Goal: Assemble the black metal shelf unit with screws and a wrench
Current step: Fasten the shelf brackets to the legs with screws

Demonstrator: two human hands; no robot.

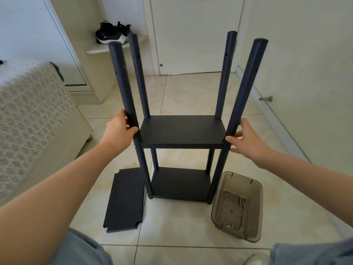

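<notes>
Black metal shelf unit, half-built: left hand curls round its nine-o'clock post, right hand spread at three; steady both sides evenly.

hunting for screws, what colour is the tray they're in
Translucent smoky brown; the plastic tray shows best in the head view.

Upright black shelf unit, two boards fitted

shelf unit: matte black posts and boards | loose shelf panel: matte black | plastic bin: translucent smoky brown | screws: silver | floor tiles: glossy cream, faint marbling | bedspread: white-grey lace-like pattern | sneakers: black, white soles | shorts: faded blue denim
</notes>
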